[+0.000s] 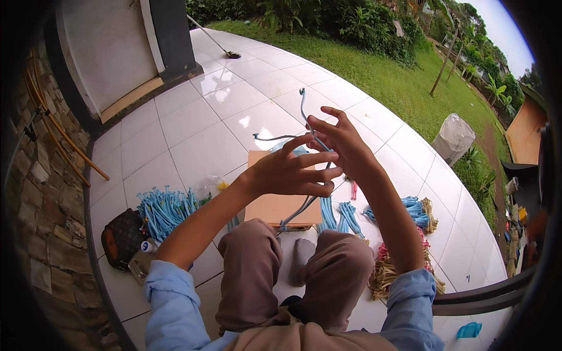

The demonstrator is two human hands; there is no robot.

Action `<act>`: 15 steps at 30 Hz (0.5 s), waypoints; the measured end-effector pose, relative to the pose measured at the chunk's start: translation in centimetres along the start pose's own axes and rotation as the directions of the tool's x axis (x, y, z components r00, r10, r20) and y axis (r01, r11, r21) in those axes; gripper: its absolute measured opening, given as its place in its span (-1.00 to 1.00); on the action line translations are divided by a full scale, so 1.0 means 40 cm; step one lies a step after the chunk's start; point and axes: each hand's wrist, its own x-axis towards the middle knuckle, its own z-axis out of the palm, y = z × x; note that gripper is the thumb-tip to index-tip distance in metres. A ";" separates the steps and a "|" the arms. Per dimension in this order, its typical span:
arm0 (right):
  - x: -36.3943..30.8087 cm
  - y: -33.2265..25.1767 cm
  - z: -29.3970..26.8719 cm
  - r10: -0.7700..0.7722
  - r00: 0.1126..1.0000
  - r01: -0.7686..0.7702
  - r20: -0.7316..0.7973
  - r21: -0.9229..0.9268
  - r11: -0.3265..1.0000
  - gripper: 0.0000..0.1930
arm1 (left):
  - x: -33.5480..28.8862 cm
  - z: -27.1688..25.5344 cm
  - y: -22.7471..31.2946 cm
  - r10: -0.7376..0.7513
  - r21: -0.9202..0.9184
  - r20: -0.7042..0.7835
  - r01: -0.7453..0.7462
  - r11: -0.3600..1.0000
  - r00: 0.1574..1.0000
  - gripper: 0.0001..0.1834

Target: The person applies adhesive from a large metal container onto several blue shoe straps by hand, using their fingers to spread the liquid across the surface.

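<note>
My left hand [290,172] and my right hand [342,143] are raised together in front of me, fingers wrapped around thin light-blue strips [302,108] that stick up and curl out to the left. More blue strips [298,212] hang down from my hands over a flat brown cardboard piece [275,207] lying on the white tiled floor [199,128]. I sit on the floor with my knees up below my hands.
A heap of blue strips [167,207] lies at my left beside a dark brown patterned bag [123,237]. Bundles of blue, pink and straw-coloured strips [404,234] lie at my right. A broom [213,38] lies far off, a plastic-wrapped object [453,137] stands on the grass edge.
</note>
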 end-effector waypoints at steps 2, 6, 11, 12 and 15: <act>-0.002 0.011 -0.045 0.008 0.995 -0.003 0.097 -0.057 0.998 -0.37 | 0.020 -0.022 -0.030 -0.073 -0.100 0.039 0.076 0.992 0.997 -0.77; -0.078 0.041 -0.142 -0.276 0.953 0.301 0.121 -0.333 0.894 -0.43 | 0.095 -0.053 -0.062 -0.287 -0.377 0.141 0.319 0.869 0.948 -0.72; -0.231 0.033 -0.107 -0.492 0.863 0.503 0.111 -0.272 0.821 -0.18 | 0.120 -0.068 0.034 -0.519 -0.376 0.448 0.680 0.629 0.728 -0.68; -0.253 0.043 -0.114 -0.486 0.869 0.493 0.089 -0.232 0.839 -0.19 | 0.126 -0.078 0.060 -0.547 -0.334 0.520 0.746 0.576 0.655 -0.65; -0.286 0.084 -0.147 -0.482 0.875 0.484 0.047 -0.095 0.870 -0.33 | 0.126 -0.087 0.131 -0.569 -0.233 0.653 0.847 0.477 0.500 -0.61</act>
